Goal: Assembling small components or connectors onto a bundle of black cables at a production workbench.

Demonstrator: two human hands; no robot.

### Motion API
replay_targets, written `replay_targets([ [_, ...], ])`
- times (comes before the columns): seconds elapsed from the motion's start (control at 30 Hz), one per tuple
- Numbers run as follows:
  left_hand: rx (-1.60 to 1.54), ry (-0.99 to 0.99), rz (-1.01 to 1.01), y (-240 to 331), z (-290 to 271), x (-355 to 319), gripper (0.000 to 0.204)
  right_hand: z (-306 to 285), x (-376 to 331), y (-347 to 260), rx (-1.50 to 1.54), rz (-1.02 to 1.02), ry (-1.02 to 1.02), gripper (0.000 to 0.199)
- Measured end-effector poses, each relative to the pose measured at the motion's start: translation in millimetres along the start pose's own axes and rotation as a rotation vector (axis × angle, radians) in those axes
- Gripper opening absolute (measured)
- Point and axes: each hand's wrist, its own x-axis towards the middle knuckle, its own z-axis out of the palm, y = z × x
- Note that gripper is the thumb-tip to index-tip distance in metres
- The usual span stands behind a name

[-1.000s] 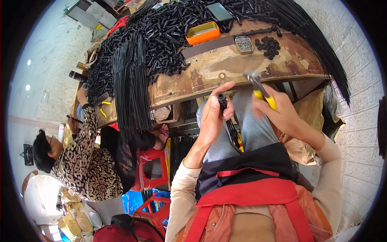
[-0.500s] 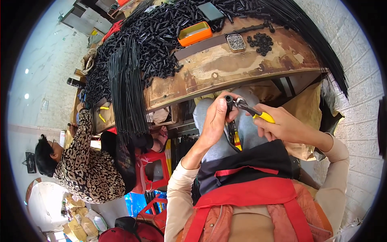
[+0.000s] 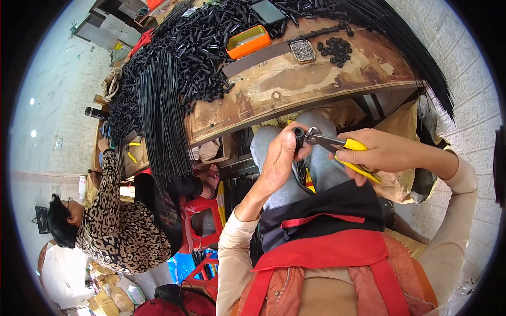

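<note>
My left hand (image 3: 281, 158) is closed around a short black tubular part (image 3: 299, 134), its hollow end facing up over my lap. In my right hand (image 3: 377, 149) is a pair of pliers with yellow handles (image 3: 361, 169); the handles are spread apart. The metal jaws of the pliers (image 3: 314, 136) are at the rim of the black part. Whether they grip anything there is too small to tell.
The wooden table (image 3: 274, 97) ahead bears a heap of black tubular parts (image 3: 174, 42), bundles of black cables (image 3: 161, 110), an orange box (image 3: 249, 43), a dish of small metal pieces (image 3: 303, 51) and black rings (image 3: 336, 51). A co-worker (image 3: 124, 210) sits at left near red stools (image 3: 201, 224).
The pliers' handles have spread apart, and my right hand and forearm have shifted right. My left hand keeps the black part in nearly the same place.
</note>
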Motion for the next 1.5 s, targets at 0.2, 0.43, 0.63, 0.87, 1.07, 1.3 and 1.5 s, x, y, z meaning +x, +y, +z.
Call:
replay_targets([
  [0.2, -0.023, -0.002, -0.012, 1, -5, -3, 0.061, -1, 17, 13, 0.286, 0.161, -0.213, 0.034],
  [0.43, -0.066, -0.034, 0.009, 4, -6, -2, 0.062, 7, 4, 21, -0.074, -0.207, 0.101, 0.029],
  [0.63, 0.124, 0.008, 0.005, 4, 8, -2, 0.05, -1, -14, -11, -0.214, 0.029, 0.097, 0.032],
  [0.87, 0.177, 0.033, -0.064, 11, 10, -8, 0.048, 1, -11, 12, -0.282, -0.055, 0.138, 0.035],
  [1.07, 0.164, 0.033, 0.006, 7, 16, 7, 0.059, 1, -9, 19, -0.296, -0.198, 0.219, 0.034],
  [1.3, -0.271, 0.264, 0.501, 198, -110, 38, 0.048, -137, 32, 140, -0.572, -0.248, 0.958, 0.045],
  [1.5, 0.188, 0.742, 0.301, 274, -71, -24, 0.045, -184, 79, 150, -1.019, 0.021, 1.251, 0.035],
])
